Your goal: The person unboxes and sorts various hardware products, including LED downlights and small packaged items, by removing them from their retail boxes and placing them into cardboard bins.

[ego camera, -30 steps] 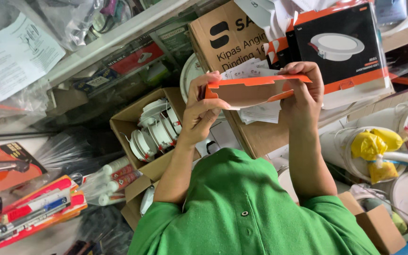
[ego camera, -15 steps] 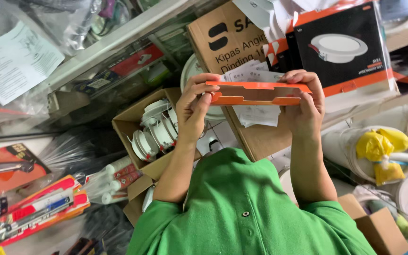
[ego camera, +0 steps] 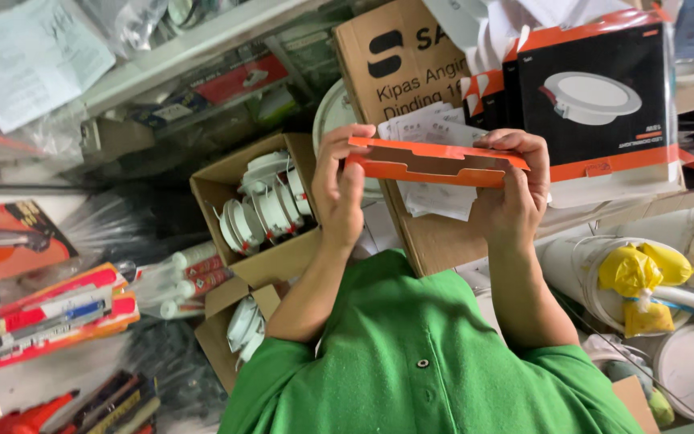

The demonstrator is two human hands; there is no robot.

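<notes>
Both hands clamp the flat orange box (ego camera: 435,161) at its ends, left hand (ego camera: 339,189) at 9 o'clock, right hand (ego camera: 512,189) at 3; I judge uneven squeezing could buckle it.

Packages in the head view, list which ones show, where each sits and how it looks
Orange box: flat, orange, held between left hand and right hand.
Black box: upper right, black with orange edges, pictures a round white lamp.
Brown carton: behind the hands, dark print.
Open carton: left of the hands, holds white round lamps.
</notes>
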